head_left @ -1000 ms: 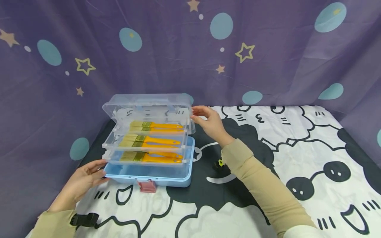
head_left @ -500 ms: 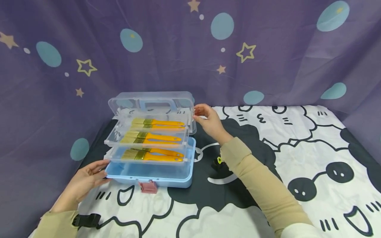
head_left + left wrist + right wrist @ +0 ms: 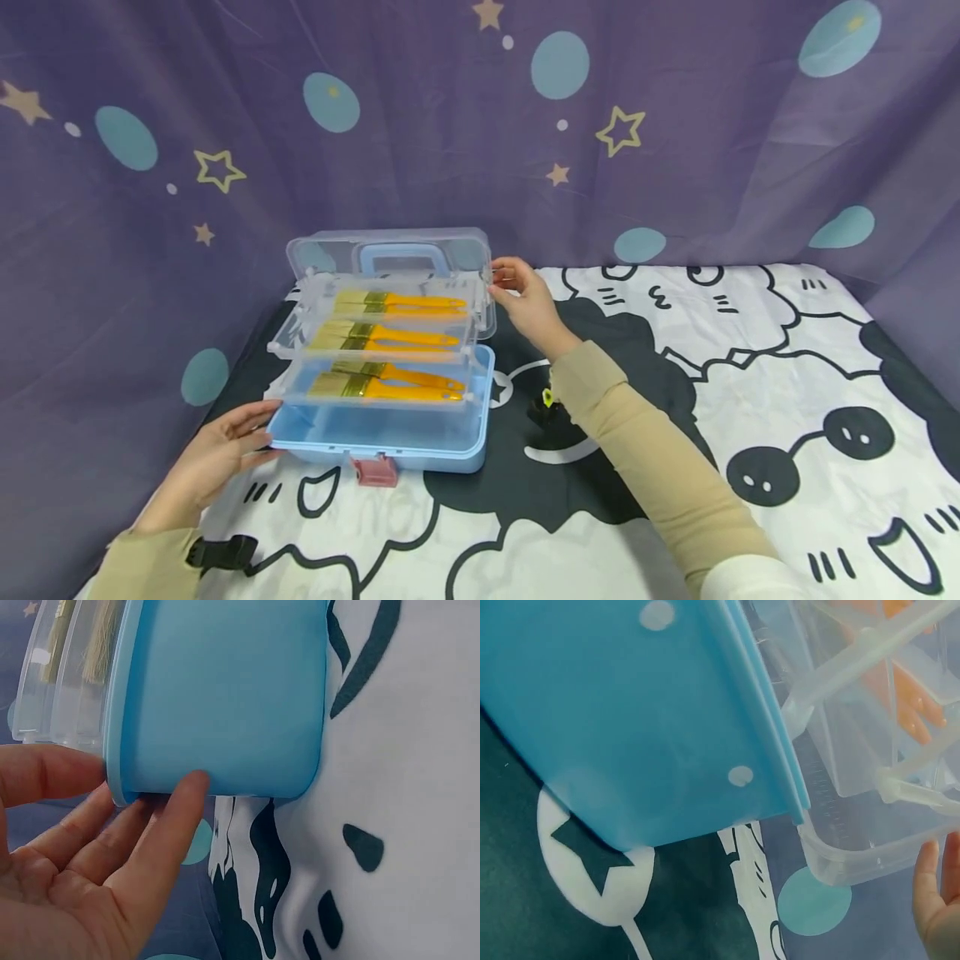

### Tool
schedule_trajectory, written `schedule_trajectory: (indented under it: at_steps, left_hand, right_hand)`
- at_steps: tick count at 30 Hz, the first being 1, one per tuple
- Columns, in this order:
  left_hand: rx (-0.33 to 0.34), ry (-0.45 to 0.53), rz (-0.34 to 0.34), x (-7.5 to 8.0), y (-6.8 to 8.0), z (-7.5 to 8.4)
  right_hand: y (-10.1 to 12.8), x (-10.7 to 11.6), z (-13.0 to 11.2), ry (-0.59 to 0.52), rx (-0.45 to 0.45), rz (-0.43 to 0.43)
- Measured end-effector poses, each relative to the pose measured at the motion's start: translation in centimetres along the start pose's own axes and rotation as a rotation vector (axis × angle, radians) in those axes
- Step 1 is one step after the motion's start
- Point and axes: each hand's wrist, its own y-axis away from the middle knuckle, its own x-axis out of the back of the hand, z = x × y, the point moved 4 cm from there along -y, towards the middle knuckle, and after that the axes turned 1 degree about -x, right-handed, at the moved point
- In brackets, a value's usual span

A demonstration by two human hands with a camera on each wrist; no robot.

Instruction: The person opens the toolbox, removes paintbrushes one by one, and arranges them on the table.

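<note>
A storage box with a light blue base [image 3: 442,458] stands opened on the cloth at the left. Its clear lid [image 3: 318,250], with a blue handle, is raised at the back. Three clear tiers of trays [image 3: 296,387] fan out stepwise above the base, each bearing yellow-handled paintbrushes [image 3: 405,339]. With its fingers extended, my left hand [image 3: 213,458] touches the base's left end; the left wrist view has fingertips at the blue rim [image 3: 116,750] and on the side wall. My right hand [image 3: 528,308] holds the lid's right edge between thumb and fingers. The right wrist view catches only its fingertips.
A pink latch [image 3: 375,472] hangs from the base's front. Under the right forearm lies a small dark item with a yellow-green part [image 3: 547,400], its kind unclear. A cartoon-print cloth [image 3: 600,550] covers the table, and a purple curtain [image 3: 450,167] rises behind.
The lid has tilted farther back and its blue handle has come into sight. The trays have risen and shifted back with it. My right hand moved slightly up; the left hand stays at the base.
</note>
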Motion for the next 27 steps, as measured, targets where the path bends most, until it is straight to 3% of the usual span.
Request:
schedule_trajectory:
  at_steps: [5, 12, 22, 27]
  left_hand:
    - [-0.001, -0.041, -0.023, 0.0, -0.3, 0.5]
    - [0.057, -0.044, -0.042, 0.3, -0.8, 0.5]
    - [0.107, -0.047, -0.022, 0.6, -1.1, 0.2]
    - [0.136, -0.058, 0.014, 0.7, -1.3, 0.3]
  right_hand:
    - [-0.5, 0.1, 0.6, -0.026, -0.082, 0.022]
    - [-0.6, -0.1, 0.9, -0.052, -0.123, -0.01]
    - [-1.1, -0.1, 2.1, -0.086, -0.228, -0.082]
    - [-1.6, -0.1, 2.8, -0.162, -0.314, -0.085]
